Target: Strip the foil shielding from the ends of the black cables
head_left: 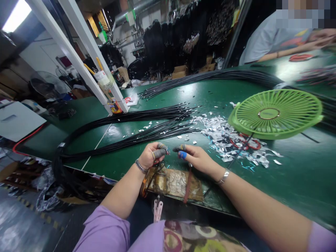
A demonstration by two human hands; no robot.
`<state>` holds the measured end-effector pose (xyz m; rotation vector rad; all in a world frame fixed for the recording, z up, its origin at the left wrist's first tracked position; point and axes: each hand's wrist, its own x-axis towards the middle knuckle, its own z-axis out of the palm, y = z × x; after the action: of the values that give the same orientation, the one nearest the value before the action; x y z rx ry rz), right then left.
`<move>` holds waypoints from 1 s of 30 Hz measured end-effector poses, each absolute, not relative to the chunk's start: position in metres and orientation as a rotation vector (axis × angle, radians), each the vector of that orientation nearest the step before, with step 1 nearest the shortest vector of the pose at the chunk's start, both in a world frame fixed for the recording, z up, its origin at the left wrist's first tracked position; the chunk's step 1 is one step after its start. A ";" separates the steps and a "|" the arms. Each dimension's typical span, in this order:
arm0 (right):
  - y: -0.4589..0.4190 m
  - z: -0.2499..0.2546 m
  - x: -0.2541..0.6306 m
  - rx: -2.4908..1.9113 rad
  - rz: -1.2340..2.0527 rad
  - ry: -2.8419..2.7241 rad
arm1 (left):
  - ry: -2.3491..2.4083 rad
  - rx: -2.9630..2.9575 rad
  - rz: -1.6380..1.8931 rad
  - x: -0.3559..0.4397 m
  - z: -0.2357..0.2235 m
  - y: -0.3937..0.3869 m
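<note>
Fine fingertip work seems in hand: above the near edge of the counter (296, 182), the left hand (149, 155) pinches a tiny piece (168, 151); the right hand's (201, 159) hold is unclear. Next likely calls for steadiness.

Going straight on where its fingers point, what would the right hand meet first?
Probably the grey-covered fingertips of the left hand, or the tiny item they pinch, though depth is unclear.

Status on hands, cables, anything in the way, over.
Left hand pinching a tiny piece, too small to identify. Right hand close by, grip unclear. Black cables lying just beyond. Scraps, green fan off right, not between hands.
</note>
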<state>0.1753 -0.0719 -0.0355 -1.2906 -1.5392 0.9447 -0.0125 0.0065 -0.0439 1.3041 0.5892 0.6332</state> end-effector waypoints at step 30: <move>-0.075 -0.036 0.164 -1.336 1.075 -1.378 | 0.541 1.827 0.560 -0.006 -0.049 0.007</move>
<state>0.1645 -0.0751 -0.0361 -1.3356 -1.3776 1.0753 -0.0062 0.0073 -0.0495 1.8273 0.5414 0.5603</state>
